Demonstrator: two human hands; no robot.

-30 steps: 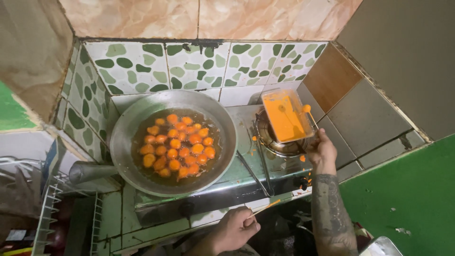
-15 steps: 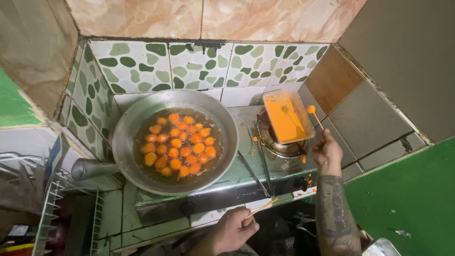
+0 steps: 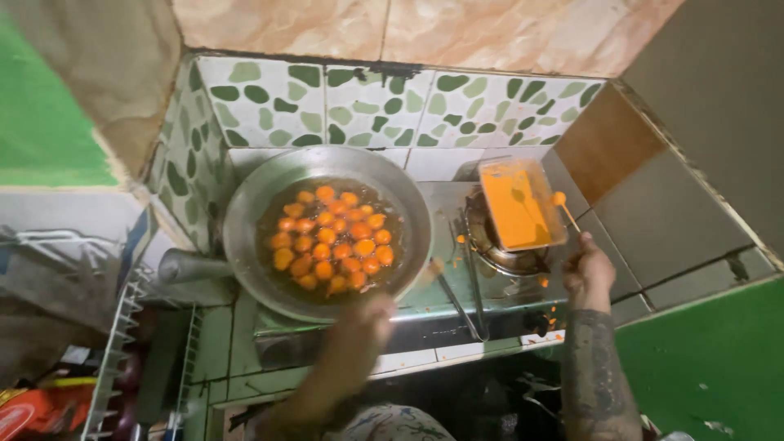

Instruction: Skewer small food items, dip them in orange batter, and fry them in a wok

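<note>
Two hands work at your stove, one at each pan.

Your right hand (image 3: pixel 588 273) is closed on a thin stick (image 3: pixel 566 214) with one orange ball on its tip, just beside the tub of orange batter (image 3: pixel 519 206). Your left hand (image 3: pixel 366 318) is blurry at the near rim of the big wok (image 3: pixel 245 220); its grip cannot be told. Many orange balls (image 3: pixel 331 238) float in the oil.

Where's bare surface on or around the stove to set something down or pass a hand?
Free: the pale ledge behind the pan, under the tiled wall; the tiled counter right of the orange batter container. Crowded: the strip between pan and container holds tongs and batter drips. The left hand, blurred, is at the pan's front rim; the right hand holds a skewer.
</note>
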